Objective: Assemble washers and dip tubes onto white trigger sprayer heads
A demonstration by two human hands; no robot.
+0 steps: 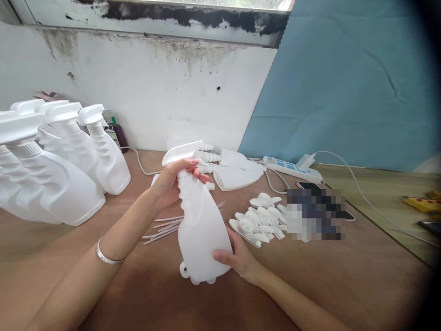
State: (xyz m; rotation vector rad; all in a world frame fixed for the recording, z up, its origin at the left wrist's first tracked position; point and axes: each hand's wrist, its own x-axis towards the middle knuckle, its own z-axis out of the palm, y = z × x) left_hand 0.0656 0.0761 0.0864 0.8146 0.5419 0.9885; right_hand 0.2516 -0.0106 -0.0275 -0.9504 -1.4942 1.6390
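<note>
A white spray bottle (pixel 203 225) is held tilted above the table, between both hands. My left hand (pixel 171 180) wraps round the neck, just under its white spray head (pixel 182 151). Low on the bottle's right side, my right hand (pixel 239 257) grips the body with the thumb across the front. Several thin white tubes (pixel 165 230) lie on the table behind the bottle. A heap of small white plastic parts (pixel 258 218) rests to the right. Further back, empty-looking white bottles (pixel 237 177) lie on their sides.
Several white spray bottles (pixel 74 184) with heads on stand at the left, a dark bottle (pixel 119 133) behind them. A power strip (pixel 296 170) with cables and a phone (pixel 344 212) lie at the right. A white wall (pixel 155 92) and blue cloth (pixel 344 92) border the brown table (pixel 344 280).
</note>
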